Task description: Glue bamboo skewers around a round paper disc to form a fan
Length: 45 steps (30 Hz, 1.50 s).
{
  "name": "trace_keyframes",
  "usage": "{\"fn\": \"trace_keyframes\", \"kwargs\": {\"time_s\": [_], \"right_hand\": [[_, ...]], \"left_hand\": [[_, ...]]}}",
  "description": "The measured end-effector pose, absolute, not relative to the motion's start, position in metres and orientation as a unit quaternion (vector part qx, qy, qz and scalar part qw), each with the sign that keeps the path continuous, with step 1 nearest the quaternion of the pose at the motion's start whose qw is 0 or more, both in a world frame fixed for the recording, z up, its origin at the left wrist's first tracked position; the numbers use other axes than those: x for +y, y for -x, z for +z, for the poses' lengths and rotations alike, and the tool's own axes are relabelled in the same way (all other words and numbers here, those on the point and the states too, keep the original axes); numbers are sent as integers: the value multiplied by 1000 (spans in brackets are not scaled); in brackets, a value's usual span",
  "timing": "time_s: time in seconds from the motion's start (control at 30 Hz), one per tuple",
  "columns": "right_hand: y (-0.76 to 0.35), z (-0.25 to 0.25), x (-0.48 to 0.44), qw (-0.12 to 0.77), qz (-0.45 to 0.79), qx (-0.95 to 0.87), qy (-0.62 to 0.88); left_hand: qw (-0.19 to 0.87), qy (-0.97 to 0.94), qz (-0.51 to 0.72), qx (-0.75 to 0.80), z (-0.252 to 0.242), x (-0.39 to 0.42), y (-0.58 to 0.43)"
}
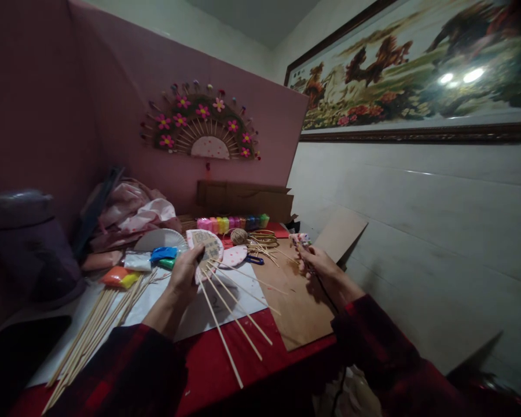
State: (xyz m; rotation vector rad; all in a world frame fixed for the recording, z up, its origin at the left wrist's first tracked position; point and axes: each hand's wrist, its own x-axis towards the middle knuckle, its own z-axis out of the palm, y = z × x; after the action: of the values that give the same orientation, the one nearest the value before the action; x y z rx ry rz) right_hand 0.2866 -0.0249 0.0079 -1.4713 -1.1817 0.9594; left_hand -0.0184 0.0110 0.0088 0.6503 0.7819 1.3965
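Observation:
My left hand (186,271) is closed on a half-round paper piece (205,245) from which several thin wooden sticks (232,304) fan out toward me over the table. My right hand (315,263) is closed round a small tool (301,238) with a pale, pinkish tip, held upright above a brown cardboard sheet (297,304). A dark cord runs back from that hand along my sleeve. Both sleeves are dark red.
A bundle of long sticks (93,333) lies at the left on white paper. Colored clay packets (121,277), a twine ball (238,236), blue scissors (255,260) and a row of colored pots (232,223) sit behind. A flower-decorated fan (202,124) hangs on the pink wall.

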Motion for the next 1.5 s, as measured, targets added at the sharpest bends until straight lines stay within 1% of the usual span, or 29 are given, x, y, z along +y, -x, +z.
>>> {"fn": "trace_keyframes", "kwargs": {"time_s": [0.03, 0.1, 0.23, 0.43, 0.63, 0.87, 1.23, 1.5], "right_hand": [[-282, 13, -30, 496, 445, -485, 566], [-269, 21, -39, 473, 531, -495, 499], [-239, 29, -56, 397, 598, -554, 422], [-204, 31, -64, 305, 560, -631, 442], [-195, 28, -60, 247, 511, -668, 482], [-191, 29, -60, 269, 490, -679, 476], [-186, 36, -62, 248, 503, -681, 472], [-187, 35, -60, 246, 481, -689, 483]], "left_hand": [[653, -300, 599, 355, 8, 10, 17], [665, -329, 566, 360, 5, 8, 15], [674, -380, 522, 359, -1, 9, 12], [680, -406, 496, 357, -7, 11, 11], [687, -413, 491, 341, -14, 14, 11], [682, -431, 478, 347, -10, 10, 12], [674, -438, 486, 343, -6, 5, 11], [675, -443, 477, 347, -5, 4, 11]]}}
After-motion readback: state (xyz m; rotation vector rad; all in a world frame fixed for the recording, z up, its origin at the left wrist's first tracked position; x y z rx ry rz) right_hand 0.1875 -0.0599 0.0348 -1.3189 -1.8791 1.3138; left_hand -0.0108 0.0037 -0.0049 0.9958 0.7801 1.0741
